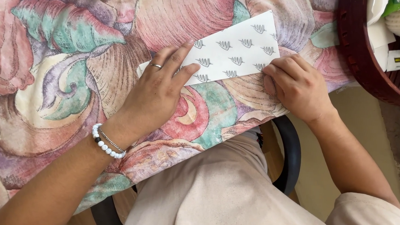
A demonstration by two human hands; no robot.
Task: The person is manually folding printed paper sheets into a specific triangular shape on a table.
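Observation:
A folded strip of white paper (233, 50) with small dark leaf-like marks lies slanted on a table covered by a floral cloth (51, 72). My left hand (158, 89), with a ring and a beaded bracelet, lies flat on the paper's left end, fingers stretched out. My right hand (297, 85) is curled, and its fingertips press down on the paper's lower right edge. Neither hand lifts the paper off the cloth.
A dark red round basket (356, 52) at the upper right holds packets, papers and a pale teal handle. The table's edge runs below my hands, above my lap and a black chair arm (291, 149). A white object peeks in at the top.

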